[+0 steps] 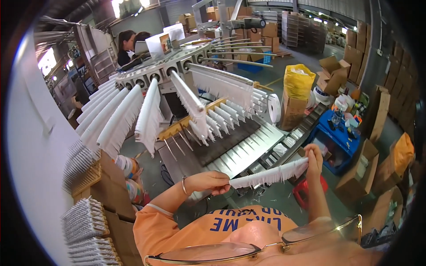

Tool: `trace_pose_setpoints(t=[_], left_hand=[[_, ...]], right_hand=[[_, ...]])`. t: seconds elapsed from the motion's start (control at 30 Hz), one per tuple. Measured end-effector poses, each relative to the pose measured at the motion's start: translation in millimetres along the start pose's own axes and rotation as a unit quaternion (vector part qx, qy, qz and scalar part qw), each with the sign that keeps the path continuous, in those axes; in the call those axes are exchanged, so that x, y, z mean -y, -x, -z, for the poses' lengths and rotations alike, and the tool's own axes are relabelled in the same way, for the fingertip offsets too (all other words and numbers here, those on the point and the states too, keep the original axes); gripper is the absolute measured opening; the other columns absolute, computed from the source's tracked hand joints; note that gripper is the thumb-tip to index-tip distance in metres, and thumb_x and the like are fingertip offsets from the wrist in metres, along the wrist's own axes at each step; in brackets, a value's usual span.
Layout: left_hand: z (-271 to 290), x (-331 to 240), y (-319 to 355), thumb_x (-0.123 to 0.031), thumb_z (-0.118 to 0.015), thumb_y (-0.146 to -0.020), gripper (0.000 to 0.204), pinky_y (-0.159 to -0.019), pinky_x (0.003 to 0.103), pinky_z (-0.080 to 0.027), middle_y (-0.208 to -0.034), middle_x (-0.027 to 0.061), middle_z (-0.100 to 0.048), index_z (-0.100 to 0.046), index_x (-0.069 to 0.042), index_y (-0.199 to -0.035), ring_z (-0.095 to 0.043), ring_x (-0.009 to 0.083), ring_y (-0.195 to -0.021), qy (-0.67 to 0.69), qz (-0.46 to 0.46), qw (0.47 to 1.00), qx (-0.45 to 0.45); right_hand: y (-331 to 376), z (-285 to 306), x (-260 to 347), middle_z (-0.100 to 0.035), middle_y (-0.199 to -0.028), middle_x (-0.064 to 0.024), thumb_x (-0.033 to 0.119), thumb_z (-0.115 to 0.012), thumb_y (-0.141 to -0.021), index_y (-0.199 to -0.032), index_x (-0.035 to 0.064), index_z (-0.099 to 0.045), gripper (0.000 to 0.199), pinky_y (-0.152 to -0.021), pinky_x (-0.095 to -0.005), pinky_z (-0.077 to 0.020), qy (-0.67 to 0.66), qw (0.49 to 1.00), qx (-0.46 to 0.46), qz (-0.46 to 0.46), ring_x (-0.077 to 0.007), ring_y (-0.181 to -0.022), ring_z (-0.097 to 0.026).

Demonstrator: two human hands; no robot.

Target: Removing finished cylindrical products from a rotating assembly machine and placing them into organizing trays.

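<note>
Left grip [216,182], right grip [314,158] on fringed strip [270,174]; white-topped yellow bag [298,85].

Just below the right fingers [314,151], a red plastic container [301,194] sits on the grey-green floor. To the right of those fingers is a blue plastic stand [344,144], with a clear bottle [337,118] among the clutter on its top. Farther right are an open brown cardboard box [355,181] and a crumpled orange plastic bag [403,153]. Ahead of the right fingers, a bulging yellow bag [298,82] rises from a tall brown carton [293,114]. Well beyond them stand grey shelving racks [293,29]; far ahead and left of the fingers, a dark-haired co-worker [126,42].
</note>
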State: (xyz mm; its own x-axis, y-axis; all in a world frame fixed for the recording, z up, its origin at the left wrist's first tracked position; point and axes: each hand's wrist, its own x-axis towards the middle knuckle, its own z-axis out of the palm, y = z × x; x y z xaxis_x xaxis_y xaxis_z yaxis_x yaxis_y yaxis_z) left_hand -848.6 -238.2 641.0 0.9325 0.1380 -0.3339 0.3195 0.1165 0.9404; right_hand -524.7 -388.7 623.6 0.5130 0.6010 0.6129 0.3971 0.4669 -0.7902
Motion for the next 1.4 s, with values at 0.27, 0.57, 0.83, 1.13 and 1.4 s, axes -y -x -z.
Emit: trace_pose_setpoints(t=[0.27,0.57,0.83,1.13,1.4], left_hand=[[-34,-15,-71,-0.027,-0.044,-0.092,0.028,-0.053,0.019,-0.038,-0.071,0.0002,-0.051,-0.054,-0.002,-0.085,-0.044,0.0065,-0.056,0.146,-0.061,0.986,-0.055],[-84,-70,-261,-0.02,-0.047,-0.089,0.026,-0.071,0.022,-0.045,-0.088,0.0043,-0.059,-0.058,0.001,-0.1,-0.055,0.0105,-0.077,0.107,-0.183,0.943,-0.257],[-116,-98,-381,-0.016,-0.047,-0.09,0.026,-0.07,0.022,-0.045,-0.091,0.003,-0.059,-0.056,0.002,-0.107,-0.054,0.007,-0.078,0.239,-0.282,0.876,-0.31],[-106,-112,-366,-0.009,-0.058,-0.079,0.021,-0.061,0.027,-0.045,-0.08,0.0051,-0.062,-0.062,-0.003,-0.099,-0.056,0.0133,-0.064,-0.242,-0.178,0.923,-0.239],[-46,-204,-359,-0.016,-0.067,-0.068,0.025,-0.083,0.038,-0.037,-0.096,0.0042,-0.058,-0.062,-0.008,-0.092,-0.051,0.0242,-0.095,-0.632,-0.373,0.602,-0.315]], right_hand=[[-84,37,-53,-0.04,-0.071,0.003,0.017,-0.038,-0.092,-0.096,0.0057,-0.049,0.017,-0.05,-0.0171,-0.0248,-0.044,0.983,-0.178,0.018,-0.0029,-0.058,-0.031],[-20,31,-103,-0.051,-0.09,-0.0075,-0.004,-0.052,-0.08,-0.103,0.0023,-0.039,0.026,-0.076,-0.0256,-0.0436,-0.282,0.951,0.112,-0.06,-0.0112,-0.084,-0.051],[-75,58,-122,-0.042,-0.105,-0.0071,0.007,-0.042,-0.09,-0.109,0.0036,-0.036,0.02,-0.084,-0.026,-0.0355,-0.193,0.979,-0.043,-0.047,-0.012,-0.094,-0.042],[-120,161,-141,-0.042,-0.076,0.0028,0.004,-0.041,-0.087,-0.095,0.0094,-0.046,0.011,-0.049,-0.0168,-0.0285,-0.2,0.967,-0.103,-0.116,-0.0034,-0.057,-0.036],[-119,216,-119,-0.044,-0.078,0.0041,0.003,-0.043,-0.086,-0.09,0.0089,-0.048,0.008,-0.047,-0.0147,-0.025,-0.194,0.97,-0.045,-0.139,-0.0008,-0.055,-0.033]])
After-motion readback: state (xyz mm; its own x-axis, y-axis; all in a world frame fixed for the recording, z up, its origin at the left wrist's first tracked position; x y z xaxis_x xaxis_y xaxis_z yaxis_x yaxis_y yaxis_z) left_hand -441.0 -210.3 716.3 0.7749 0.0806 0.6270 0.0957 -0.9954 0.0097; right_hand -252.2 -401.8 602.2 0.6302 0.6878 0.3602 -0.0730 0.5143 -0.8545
